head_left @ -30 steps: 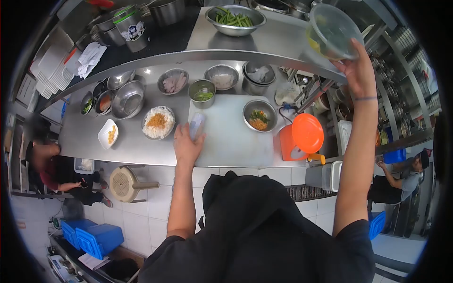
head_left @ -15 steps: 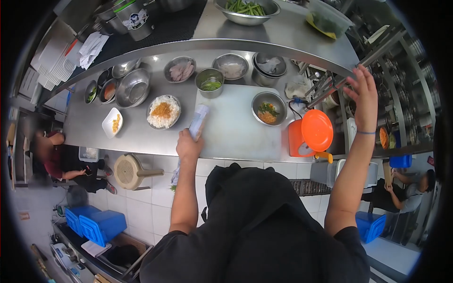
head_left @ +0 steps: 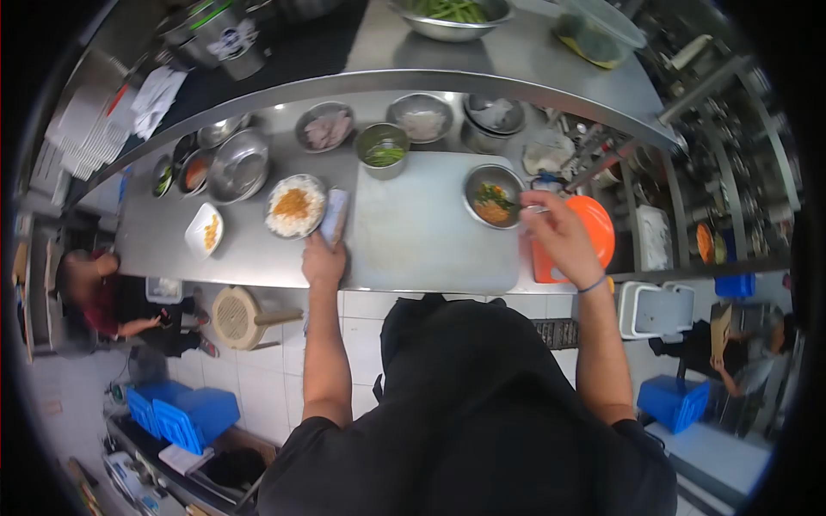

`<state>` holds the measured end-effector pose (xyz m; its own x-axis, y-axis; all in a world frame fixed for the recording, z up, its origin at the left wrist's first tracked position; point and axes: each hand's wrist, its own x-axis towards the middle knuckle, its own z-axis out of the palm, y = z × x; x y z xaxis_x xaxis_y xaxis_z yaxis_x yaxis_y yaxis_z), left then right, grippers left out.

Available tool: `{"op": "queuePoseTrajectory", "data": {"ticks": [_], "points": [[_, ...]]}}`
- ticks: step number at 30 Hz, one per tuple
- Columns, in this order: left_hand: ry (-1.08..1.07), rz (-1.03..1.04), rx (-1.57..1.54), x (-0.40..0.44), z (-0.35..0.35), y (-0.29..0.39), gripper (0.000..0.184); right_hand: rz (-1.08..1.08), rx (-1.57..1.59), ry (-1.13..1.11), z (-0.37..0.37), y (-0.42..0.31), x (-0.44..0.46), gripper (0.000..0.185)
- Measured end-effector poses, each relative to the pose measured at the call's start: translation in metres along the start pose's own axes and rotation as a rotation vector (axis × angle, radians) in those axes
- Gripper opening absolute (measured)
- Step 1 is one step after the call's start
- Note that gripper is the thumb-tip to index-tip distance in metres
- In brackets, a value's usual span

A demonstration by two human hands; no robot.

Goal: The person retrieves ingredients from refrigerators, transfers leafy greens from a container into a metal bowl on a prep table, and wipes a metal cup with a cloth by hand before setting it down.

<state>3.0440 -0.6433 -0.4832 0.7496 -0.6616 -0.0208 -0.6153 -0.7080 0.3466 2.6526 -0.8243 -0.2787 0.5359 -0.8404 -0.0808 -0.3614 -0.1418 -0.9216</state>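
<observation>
My left hand [head_left: 324, 262] is closed round the lower end of a pale folded cloth [head_left: 335, 215], left of the white cutting board [head_left: 430, 245]. Beside the cloth is a metal bowl of white rice with an orange-brown topping [head_left: 295, 206]. Over the board's right edge, my right hand [head_left: 557, 232] has its fingers pinched at the rim of a metal bowl [head_left: 493, 196] of chopped green and orange food. A small shiny bit shows between those fingers, too small to identify. Behind the right hand is an orange scale [head_left: 592, 225], partly covered.
Metal bowls of pale meat [head_left: 325, 127] and a pot of greens [head_left: 383, 152] stand behind the board. A white dish [head_left: 205, 230] sits left. Overhead, a shelf [head_left: 413, 82] holds green beans [head_left: 449, 10] and a clear tub [head_left: 598, 34]. Co-workers [head_left: 107, 301] [head_left: 757, 353] are at both sides.
My right hand let go of the clear tub on the shelf and came down to the small bowl. My left hand closed on the cloth and moved it left off the board.
</observation>
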Motion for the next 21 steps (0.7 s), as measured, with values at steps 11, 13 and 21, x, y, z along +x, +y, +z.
{"op": "queuePoseTrajectory", "data": {"ticks": [11, 13, 21], "points": [[0.112, 0.038, -0.01, 0.024, -0.018, 0.004, 0.074, 0.008, -0.307, -0.113, 0.029, 0.002, 0.001, 0.045], [0.227, 0.125, -0.063, 0.022, -0.023, 0.011, 0.068, 0.043, -0.3, -0.107, 0.03, -0.001, 0.004, 0.045], [0.056, 0.037, -0.723, 0.066, -0.023, 0.104, 0.052, -0.078, -0.341, -0.157, 0.06, 0.0, 0.024, 0.045]]}}
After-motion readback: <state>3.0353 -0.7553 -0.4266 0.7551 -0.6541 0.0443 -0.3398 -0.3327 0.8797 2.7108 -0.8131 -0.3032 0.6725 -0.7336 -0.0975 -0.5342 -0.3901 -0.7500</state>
